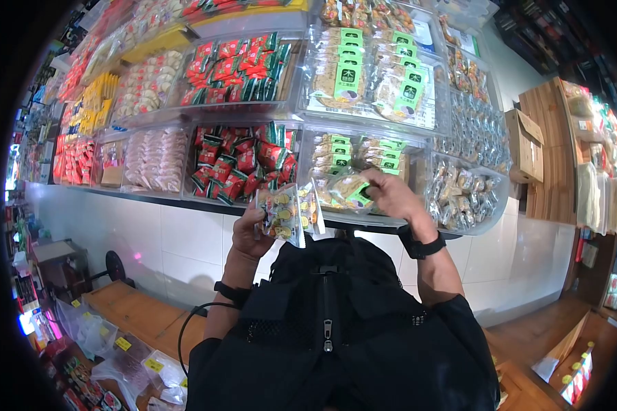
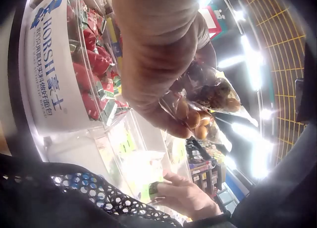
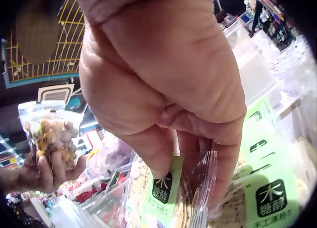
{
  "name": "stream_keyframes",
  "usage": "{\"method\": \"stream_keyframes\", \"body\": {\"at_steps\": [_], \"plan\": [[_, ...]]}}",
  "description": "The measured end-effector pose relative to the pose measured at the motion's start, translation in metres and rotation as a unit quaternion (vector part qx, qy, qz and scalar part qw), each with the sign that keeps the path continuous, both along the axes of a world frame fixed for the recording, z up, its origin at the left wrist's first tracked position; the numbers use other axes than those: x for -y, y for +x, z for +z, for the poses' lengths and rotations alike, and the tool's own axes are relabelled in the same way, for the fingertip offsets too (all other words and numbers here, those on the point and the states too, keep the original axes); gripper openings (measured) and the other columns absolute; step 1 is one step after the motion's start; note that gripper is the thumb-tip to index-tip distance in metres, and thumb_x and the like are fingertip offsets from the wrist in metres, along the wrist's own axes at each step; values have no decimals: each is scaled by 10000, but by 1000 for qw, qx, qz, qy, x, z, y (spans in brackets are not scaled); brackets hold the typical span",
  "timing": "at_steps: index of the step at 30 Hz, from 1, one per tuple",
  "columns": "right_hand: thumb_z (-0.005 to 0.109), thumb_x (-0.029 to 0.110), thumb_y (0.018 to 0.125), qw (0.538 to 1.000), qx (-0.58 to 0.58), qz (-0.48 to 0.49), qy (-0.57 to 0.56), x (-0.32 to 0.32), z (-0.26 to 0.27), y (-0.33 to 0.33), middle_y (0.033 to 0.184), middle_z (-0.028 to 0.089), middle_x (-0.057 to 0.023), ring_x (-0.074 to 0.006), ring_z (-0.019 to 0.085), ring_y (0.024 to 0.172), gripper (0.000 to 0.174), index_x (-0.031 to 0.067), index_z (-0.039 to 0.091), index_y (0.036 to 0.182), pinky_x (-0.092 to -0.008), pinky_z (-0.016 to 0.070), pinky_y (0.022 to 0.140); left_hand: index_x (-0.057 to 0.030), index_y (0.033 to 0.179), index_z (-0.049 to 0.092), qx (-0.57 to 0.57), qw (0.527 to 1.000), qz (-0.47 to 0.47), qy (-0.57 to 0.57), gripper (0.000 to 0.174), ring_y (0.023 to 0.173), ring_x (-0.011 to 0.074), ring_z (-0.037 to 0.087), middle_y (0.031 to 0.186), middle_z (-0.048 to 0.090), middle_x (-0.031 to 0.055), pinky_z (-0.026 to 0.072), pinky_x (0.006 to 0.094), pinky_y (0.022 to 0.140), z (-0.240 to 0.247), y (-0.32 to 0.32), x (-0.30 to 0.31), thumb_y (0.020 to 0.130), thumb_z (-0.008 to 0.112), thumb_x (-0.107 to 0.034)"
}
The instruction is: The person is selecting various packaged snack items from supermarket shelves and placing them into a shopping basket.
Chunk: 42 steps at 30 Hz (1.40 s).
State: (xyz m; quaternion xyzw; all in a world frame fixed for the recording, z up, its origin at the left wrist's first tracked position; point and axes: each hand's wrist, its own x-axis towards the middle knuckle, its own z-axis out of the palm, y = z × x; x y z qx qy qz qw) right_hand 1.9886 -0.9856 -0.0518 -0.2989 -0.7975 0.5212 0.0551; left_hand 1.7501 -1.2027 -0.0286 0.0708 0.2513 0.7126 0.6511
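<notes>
My left hand (image 1: 248,233) grips clear snack bags (image 1: 280,214) with small round yellowish pieces inside, held over the front edge of the display. In the left wrist view the thumb and fingers curl round the bags (image 2: 200,120). My right hand (image 1: 395,196) pinches a clear pack (image 1: 351,190) of thin round crackers with a green label, above the front bin of like packs. The right wrist view shows the thumb on the label of that pack (image 3: 159,193) and the fingers behind it; another green-labelled pack (image 3: 267,193) lies beside them.
Red and green wrapped snacks (image 1: 236,161) fill the bin to the left, with pale packs (image 1: 154,159) further left. Small clear packets (image 1: 463,195) lie in the right corner bin. A cardboard box (image 1: 526,146) stands at the right, and wooden shelving (image 1: 134,308) is behind at lower left.
</notes>
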Motion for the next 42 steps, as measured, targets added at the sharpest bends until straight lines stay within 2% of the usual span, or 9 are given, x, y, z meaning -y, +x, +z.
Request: {"method": "stream_keyframes", "body": {"at_steps": [3, 7, 13, 16, 17, 21, 24, 33, 42], "plan": [[611, -21, 758, 990, 84, 56, 94, 14, 1, -25, 864, 628, -228, -332, 636, 800, 385, 17, 584, 1140, -385, 499, 717, 6, 1196, 464, 10, 1000, 8, -5, 446, 1150, 289, 565, 1226, 555, 182, 447, 428, 1002, 3, 1, 0, 816, 607, -176], [660, 5, 674, 960, 148, 86, 220, 27, -7, -56, 764, 642, -195, -405, 626, 759, 438, 40, 588, 1105, -474, 476, 645, 29, 1266, 424, -5, 1000, 11, -13, 533, 1173, 296, 555, 1262, 533, 192, 449, 432, 1011, 6, 0, -2, 791, 607, -131], [657, 82, 803, 952, 112, 22, 285, 28, 20, -48, 832, 648, -163, -327, 649, 774, 292, 28, 575, 1077, -428, 486, 626, 84, 1313, 412, -75, 996, 20, -38, 635, 1135, 267, 584, 1233, 566, 194, 456, 387, 1002, 18, 1, -7, 752, 630, -120], [643, 194, 868, 990, -56, -104, 81, 25, 46, -45, 838, 645, -169, -286, 656, 731, 273, 29, 583, 1078, -378, 522, 663, 91, 1306, 421, -105, 993, 22, -56, 646, 1104, 253, 600, 1217, 574, 184, 466, 367, 986, 23, 3, -9, 738, 644, -120], [625, 253, 921, 997, -32, -71, -7, 20, 58, -42, 949, 648, -109, -171, 626, 757, 347, 35, 552, 1182, -301, 511, 703, 89, 1307, 423, -108, 992, 20, -58, 650, 1096, 250, 605, 1211, 578, 181, 469, 364, 981, 24, 4, -10, 735, 648, -120], [571, 244, 967, 936, -152, -64, -310, 48, 86, -44, 1213, 567, -65, -128, 548, 1032, 448, 39, 426, 1337, -274, 489, 801, 73, 1293, 438, -197, 980, 30, -18, 634, 1074, 234, 616, 1174, 597, 163, 478, 356, 965, 38, 12, -18, 724, 647, -112], [579, 241, 958, 915, -210, -22, -345, 56, 91, -45, 1282, 528, -93, -152, 523, 1121, 555, 65, 306, 1409, -323, 513, 851, 63, 1269, 454, -151, 988, 25, -34, 600, 1067, 227, 619, 1162, 604, 151, 480, 352, 959, 41, 12, -25, 723, 638, -105], [603, 243, 942, 910, -233, -36, -342, 54, 92, -36, 1296, 518, -99, -175, 538, 1125, 588, 72, 302, 1417, -341, 532, 851, 40, 1234, 473, -103, 994, 7, -34, 543, 1072, 228, 618, 1153, 608, 145, 482, 359, 959, 41, 18, -34, 735, 631, -105], [544, 181, 972, 875, -260, -66, -404, 53, 76, -36, 1161, 601, -46, -132, 581, 1036, 302, 38, 523, 1237, -341, 548, 830, 41, 1233, 465, -78, 997, 9, -23, 540, 1081, 244, 614, 1165, 599, 161, 478, 377, 973, 42, 23, -31, 742, 630, -108]]}}
